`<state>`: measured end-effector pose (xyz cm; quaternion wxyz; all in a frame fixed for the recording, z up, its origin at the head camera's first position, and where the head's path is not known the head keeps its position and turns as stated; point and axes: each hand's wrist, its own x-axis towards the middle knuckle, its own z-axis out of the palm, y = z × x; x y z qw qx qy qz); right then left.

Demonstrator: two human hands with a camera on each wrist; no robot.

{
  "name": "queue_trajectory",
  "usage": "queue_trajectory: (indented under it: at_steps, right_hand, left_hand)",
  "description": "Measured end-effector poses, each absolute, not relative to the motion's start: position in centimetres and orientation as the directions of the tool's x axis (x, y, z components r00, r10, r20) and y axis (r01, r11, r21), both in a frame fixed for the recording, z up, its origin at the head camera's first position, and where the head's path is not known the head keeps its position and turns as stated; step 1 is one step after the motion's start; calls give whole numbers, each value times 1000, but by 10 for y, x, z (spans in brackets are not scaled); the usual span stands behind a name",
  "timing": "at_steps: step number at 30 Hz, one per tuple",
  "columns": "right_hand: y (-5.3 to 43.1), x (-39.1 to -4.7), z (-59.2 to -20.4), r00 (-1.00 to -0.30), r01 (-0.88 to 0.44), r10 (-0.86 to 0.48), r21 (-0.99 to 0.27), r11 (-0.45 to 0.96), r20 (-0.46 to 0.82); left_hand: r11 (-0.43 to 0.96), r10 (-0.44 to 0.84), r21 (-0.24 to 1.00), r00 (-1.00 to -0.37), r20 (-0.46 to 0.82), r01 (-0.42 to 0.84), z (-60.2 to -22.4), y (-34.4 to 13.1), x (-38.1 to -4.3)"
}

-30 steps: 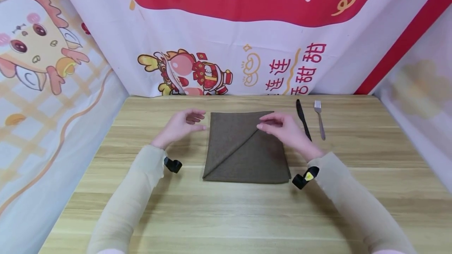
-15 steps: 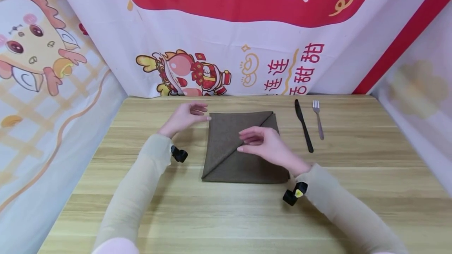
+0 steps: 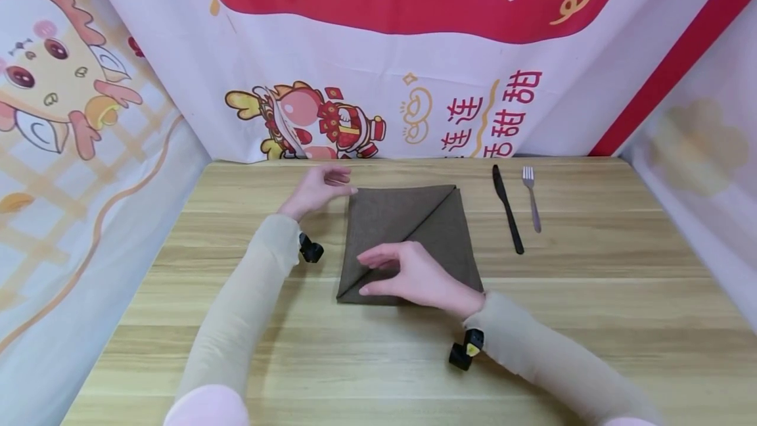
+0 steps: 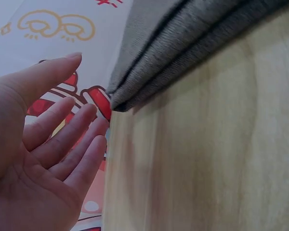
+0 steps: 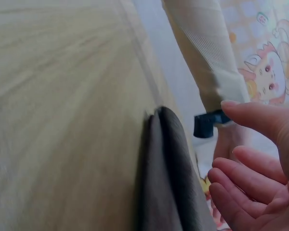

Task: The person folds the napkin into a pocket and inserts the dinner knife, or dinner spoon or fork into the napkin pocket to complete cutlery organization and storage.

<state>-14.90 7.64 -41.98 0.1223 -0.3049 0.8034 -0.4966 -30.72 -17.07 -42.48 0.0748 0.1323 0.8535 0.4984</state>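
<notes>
A dark brown cloth napkin (image 3: pixel 440 232), folded into a square, lies flat on the table. A diagonal fold edge crosses it from the near left corner to the far right corner. At its far left corner is my left hand (image 3: pixel 318 190), thumb tip close to the corner. The left wrist view shows that hand's fingers (image 4: pixel 62 154) apart from the layered cloth corner (image 4: pixel 135 82), holding nothing. Over the near left part of the napkin hovers my right hand (image 3: pixel 411 278), thumb and fingers spread with nothing between them. It hides part of the diagonal edge and the near edge.
Right of the napkin a black knife (image 3: pixel 507 209) lies on the wooden table (image 3: pixel 355 360), with a silver fork (image 3: pixel 532 197) beside it. A printed cloth wall (image 3: pixel 378 58) rises behind the table's far edge. Each wrist wears a small black camera.
My right hand has left the napkin's far right corner and come nearer and to the left, over its near left part. My left hand has shifted slightly forward and right to the far left corner.
</notes>
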Motion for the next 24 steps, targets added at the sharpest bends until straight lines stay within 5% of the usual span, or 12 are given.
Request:
queue_trajectory:
  at_steps: [9, 24]
  right_hand:
    - [51, -141, -430, -739, -379, -667, -876, 298, 93]
    - [27, -145, -450, -802, -429, -588, -782, 453, 99]
  left_hand:
    - [555, 305, 822, -950, -60, 126, -431, -172, -304]
    - [612, 242, 790, -961, -132, 46, -439, -173, -301]
